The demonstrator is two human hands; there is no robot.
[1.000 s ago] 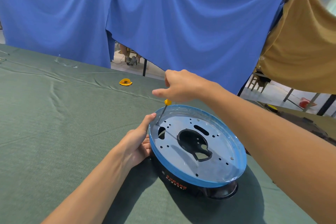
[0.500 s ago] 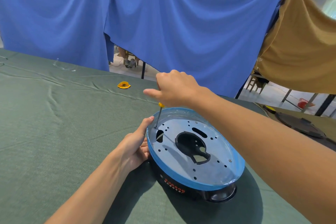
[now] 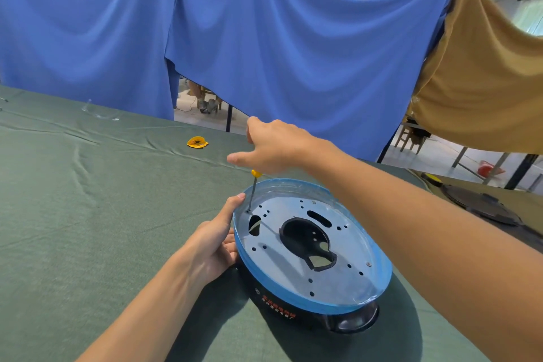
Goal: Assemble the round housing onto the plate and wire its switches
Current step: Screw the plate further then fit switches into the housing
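Observation:
A round metal plate (image 3: pixel 349 247) with a blue film rim, several small holes and a large dark cut-out lies on top of a black round housing (image 3: pixel 282 304) with red print on the green cloth. My right hand (image 3: pixel 274 145) grips a yellow-handled screwdriver (image 3: pixel 253 189) held upright, its tip at a hole near the plate's left edge. Most of the handle is hidden in the fist. My left hand (image 3: pixel 213 244) holds the left side of the housing, thumb on the blue rim.
The table (image 3: pixel 88 214) is covered in green cloth. A small yellow part (image 3: pixel 197 142) lies farther back. Another dark round housing (image 3: pixel 482 207) sits at the right. Blue and tan drapes hang behind the table's far edge.
My right hand with the screwdriver has turned a little, its thumb now pointing more to the left. The left hand and the plate stay in place.

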